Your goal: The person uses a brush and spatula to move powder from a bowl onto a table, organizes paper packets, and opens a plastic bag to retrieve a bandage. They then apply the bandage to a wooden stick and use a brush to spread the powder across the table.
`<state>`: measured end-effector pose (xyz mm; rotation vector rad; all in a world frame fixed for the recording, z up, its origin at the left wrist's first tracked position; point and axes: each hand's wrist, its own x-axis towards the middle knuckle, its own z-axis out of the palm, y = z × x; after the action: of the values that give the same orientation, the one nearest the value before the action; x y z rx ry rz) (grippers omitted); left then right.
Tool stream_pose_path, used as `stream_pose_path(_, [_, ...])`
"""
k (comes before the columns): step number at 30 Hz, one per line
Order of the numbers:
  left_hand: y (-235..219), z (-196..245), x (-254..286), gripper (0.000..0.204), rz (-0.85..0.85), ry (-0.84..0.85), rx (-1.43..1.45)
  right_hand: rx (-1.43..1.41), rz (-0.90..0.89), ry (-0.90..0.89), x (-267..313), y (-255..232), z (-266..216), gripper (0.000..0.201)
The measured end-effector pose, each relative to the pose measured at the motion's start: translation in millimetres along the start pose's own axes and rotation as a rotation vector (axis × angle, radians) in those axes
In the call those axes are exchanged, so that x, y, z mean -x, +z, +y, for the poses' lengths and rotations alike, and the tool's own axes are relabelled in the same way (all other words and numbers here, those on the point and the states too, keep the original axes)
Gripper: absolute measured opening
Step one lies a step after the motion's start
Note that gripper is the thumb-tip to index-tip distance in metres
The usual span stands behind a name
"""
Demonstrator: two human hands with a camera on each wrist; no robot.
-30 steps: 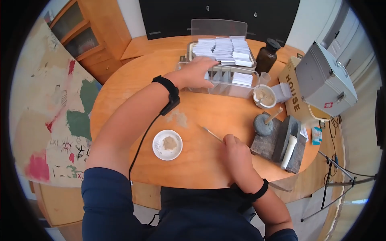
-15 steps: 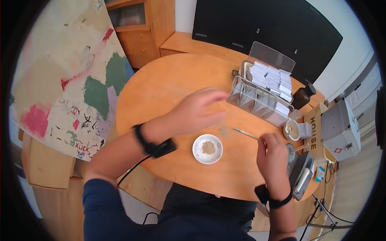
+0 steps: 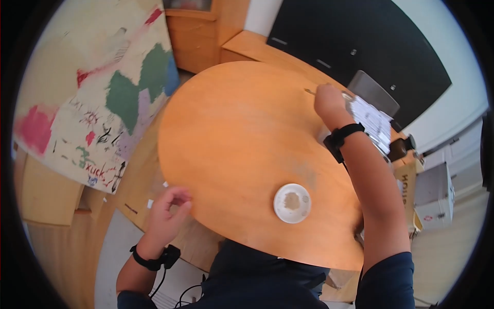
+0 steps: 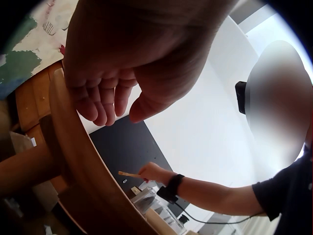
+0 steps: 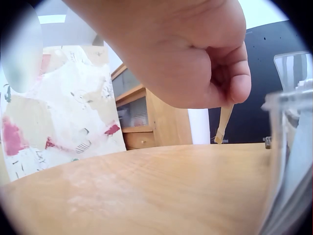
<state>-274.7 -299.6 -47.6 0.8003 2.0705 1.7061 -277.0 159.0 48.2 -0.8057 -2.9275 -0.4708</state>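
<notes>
My right hand (image 3: 330, 103) is stretched over the far side of the table, beside the clear plastic box of white paper packets (image 3: 371, 121). It pinches a thin tan stick with a flattened tip (image 5: 222, 128), which points down and stands above the tabletop in the right wrist view. My left hand (image 3: 171, 212) hangs at the table's near left edge, its fingers loosely bent and nothing in them; the left wrist view shows the same hand (image 4: 127, 63) close up. A small white dish (image 3: 278, 208) with tan powder sits near the front of the table.
A pale smear (image 3: 303, 172) marks the wood behind the dish. Past the box stand a dark bottle (image 3: 401, 148) and a silver first-aid case (image 3: 432, 193). A black screen (image 3: 360, 51) rises behind the table; a painted canvas (image 3: 56, 159) stands at the left.
My left hand has drawn back from the box to the table's near left edge. My right hand has swung from the front to the far side, beside the box. The head view has turned left.
</notes>
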Motion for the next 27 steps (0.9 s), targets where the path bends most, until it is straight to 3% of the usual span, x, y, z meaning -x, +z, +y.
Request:
stream_pose_path(2, [0.2, 16.3, -6.0, 0.025, 0.017, -0.014, -0.010, -0.041, -0.010, 0.007, -4.7, 12.0, -16.3, 0.018])
stream_pose_path(4, [0.0, 30.2, -17.0, 0.022, -0.055, 0.024, 0.019, 0.023, -0.039, -0.133, 10.9, 12.4, -30.2, 0.018])
stream_pose_path(6, [5.6, 34.4, -31.7, 0.021, -0.089, 0.008, 0.041, 0.014, -0.091, -0.148, 36.0, -4.9, -46.3, 0.017])
stream_pose_path(8, [18.0, 42.9, -51.1, 0.020, -0.135, 0.006, 0.068, -0.223, 0.057, -0.086, 61.9, -18.2, -51.9, 0.016])
stream_pose_path(10, [36.8, 57.1, -73.2, 0.019, -0.214, -0.073, 0.093, -0.271, 0.131, -0.061, 82.6, -21.7, -56.2, 0.011])
stream_pose_path(12, [56.8, 66.1, -101.3, 0.020, -0.252, -0.129, 0.170, -1.361, -0.151, 0.251, 104.4, -33.5, -70.9, 0.009])
stream_pose_path(14, [79.6, 72.8, -124.7, 0.022, -0.273, -0.188, 0.238, -1.841, -0.246, 0.361, 128.6, -32.9, -91.3, 0.013])
stream_pose_path(17, [99.4, 74.0, -143.5, 0.025, -0.226, -0.180, 0.261, -2.020, -0.251, 0.374, 150.7, -48.5, -118.2, 0.015])
stream_pose_path(20, [101.6, 77.9, -149.9, 0.025, -0.266, -0.195, 0.367, -2.006, -0.238, 0.292, 151.2, -49.7, -123.0, 0.016])
stream_pose_path(22, [94.9, 86.4, -155.3, 0.023, -0.078, -0.215, 0.330, -1.918, -0.193, 0.280, 158.9, -57.0, -110.0, 0.016])
stream_pose_path(24, [59.0, 86.7, -166.0, 0.022, -0.061, -0.153, 0.021, -1.827, -0.126, 0.256, 172.4, -62.8, -84.7, 0.017])
stream_pose_path(27, [-17.6, 42.3, -171.8, 0.022, 0.076, 0.003, -0.497, -1.871, -0.053, 0.254, 210.2, -52.5, -33.7, 0.012])
